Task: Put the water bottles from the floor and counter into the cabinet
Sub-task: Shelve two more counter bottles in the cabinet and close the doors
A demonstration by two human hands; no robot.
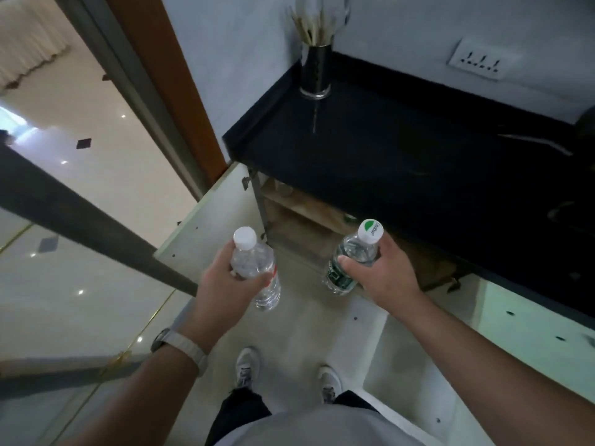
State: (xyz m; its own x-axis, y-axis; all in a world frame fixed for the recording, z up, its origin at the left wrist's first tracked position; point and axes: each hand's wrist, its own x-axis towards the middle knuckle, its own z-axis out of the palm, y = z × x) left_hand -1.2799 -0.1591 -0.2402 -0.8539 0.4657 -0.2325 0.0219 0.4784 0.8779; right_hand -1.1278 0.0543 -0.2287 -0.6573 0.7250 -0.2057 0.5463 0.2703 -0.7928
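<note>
My left hand (222,278) grips a clear water bottle (257,268) with a white cap and a red-edged label, held upright over the floor. My right hand (383,272) grips a second water bottle (351,259) with a dark green label and a green-and-white cap. Both bottles hang in front of the open cabinet (299,220) under the black counter (402,149). Wooden shelves show inside the cabinet; most of its interior is hidden by the counter edge.
The cabinet's left door (206,217) and right door (531,333) stand open on either side of me. A dark cylinder with sticks (315,69) stands at the counter's back left. A wall socket (479,62) is behind. My shoes (248,365) are on the pale floor.
</note>
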